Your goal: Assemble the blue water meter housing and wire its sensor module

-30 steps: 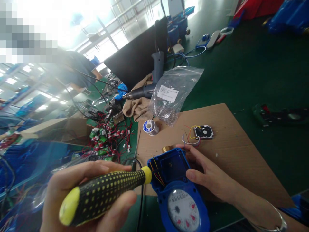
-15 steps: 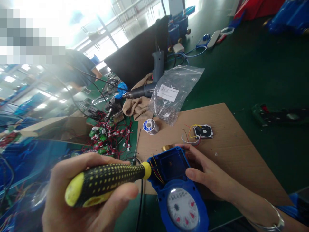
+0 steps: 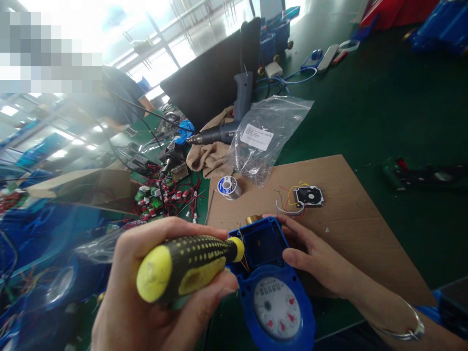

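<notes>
My left hand (image 3: 161,287) is wrapped around the yellow and black handle of a screwdriver (image 3: 190,268). Its shaft is hidden behind the handle, which points at the left side of a blue water meter (image 3: 252,287). The meter has an open rectangular compartment with thin wires at its left edge, a round dial with red pointers, and a brass threaded end. My right hand (image 3: 310,253) grips the meter's right side, thumb on the compartment rim. Just beyond, a small black square module (image 3: 309,196) with coloured wires lies on a cardboard sheet (image 3: 351,234).
A solder spool (image 3: 229,187) and a clear plastic bag (image 3: 270,131) lie beyond the meter. Behind them a heat gun (image 3: 219,132) rests on a brown cloth (image 3: 208,158). Many wired green parts (image 3: 157,200) are heaped at left. A person (image 3: 124,97) stands at far left.
My left hand and the screwdriver have moved right and slightly up, and the handle's end now faces me more. The right hand keeps its grip on the meter.
</notes>
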